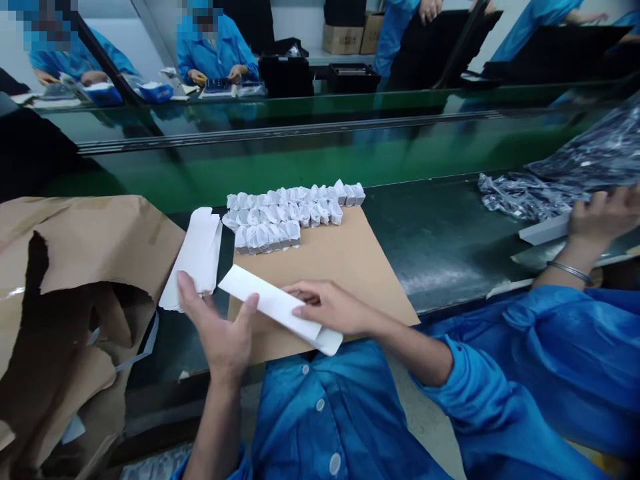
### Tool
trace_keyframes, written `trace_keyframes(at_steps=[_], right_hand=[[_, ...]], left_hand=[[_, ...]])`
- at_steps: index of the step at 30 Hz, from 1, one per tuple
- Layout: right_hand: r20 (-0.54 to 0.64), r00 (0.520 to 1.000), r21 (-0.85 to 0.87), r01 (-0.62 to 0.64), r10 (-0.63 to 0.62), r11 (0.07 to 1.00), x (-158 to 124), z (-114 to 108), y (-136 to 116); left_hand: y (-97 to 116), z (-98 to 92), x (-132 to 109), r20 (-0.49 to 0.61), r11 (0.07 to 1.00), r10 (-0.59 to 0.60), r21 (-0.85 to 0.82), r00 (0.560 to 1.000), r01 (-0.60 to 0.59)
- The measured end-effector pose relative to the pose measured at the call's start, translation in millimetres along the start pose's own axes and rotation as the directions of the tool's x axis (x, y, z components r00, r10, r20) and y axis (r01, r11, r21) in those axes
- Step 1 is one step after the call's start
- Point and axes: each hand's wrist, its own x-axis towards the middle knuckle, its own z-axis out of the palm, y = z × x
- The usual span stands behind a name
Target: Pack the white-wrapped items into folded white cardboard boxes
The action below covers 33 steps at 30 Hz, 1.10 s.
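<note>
A long, narrow white paper box (275, 300) is held slantwise in front of me, a flap standing out at its lower right end. My right hand (327, 307) pinches it near that end, fingers behind and thumb on top. My left hand (223, 327), slightly blurred, is at the box's left part with thumb and forefinger spread apart; the thumb tip overlaps the box. Just beyond its forefinger lies a stack of flat white box blanks (197, 250). Several small parts wrapped in white paper (267, 237) stand in rows on a brown cardboard sheet (345, 260).
A torn brown paper sack (90, 233) gapes at left. Along the back runs a green conveyor side (210, 167), with co-workers in blue behind it. At right, a co-worker's hand (600, 213) is beside clear plastic bags (530, 193) on the dark bench (425, 233).
</note>
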Motion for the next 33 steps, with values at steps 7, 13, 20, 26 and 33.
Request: trace_keyframes(at_steps=[7, 13, 20, 26, 33], right_hand=[[-0.136, 0.98, -0.885, -0.056, -0.143, 0.462, 69.4, -75.8, -7.6], [-0.06, 0.989, -0.938, -0.01, -0.135, 0.345, 86.1, -86.3, 7.7], [-0.054, 0.999, -0.881, -0.052, 0.009, 0.47, 63.6, -92.4, 20.6], [-0.254, 0.967, -0.843, -0.22, -0.002, 0.491, 50.4, -113.8, 23.4], [-0.127, 0.991, -0.854, -0.085, -0.047, 0.514, 26.0, -86.1, 33.1]], left_hand=[[-24.7, -4.9, 7.6, 0.742, 0.724, 0.234, 0.299, 0.628, -0.622], [-32.8, -5.4, 3.6, 0.679, 0.735, 0.246, 0.335, 0.692, -0.59], [-38.7, -9.1, 3.1, 0.676, 0.734, 0.204, 0.373, 0.708, -0.568], [-38.2, -9.9, 5.0, 0.689, 0.73, 0.195, 0.374, 0.699, -0.572], [-45.6, -7.9, 7.1, 0.676, 0.672, 0.258, 0.388, 0.691, -0.631]])
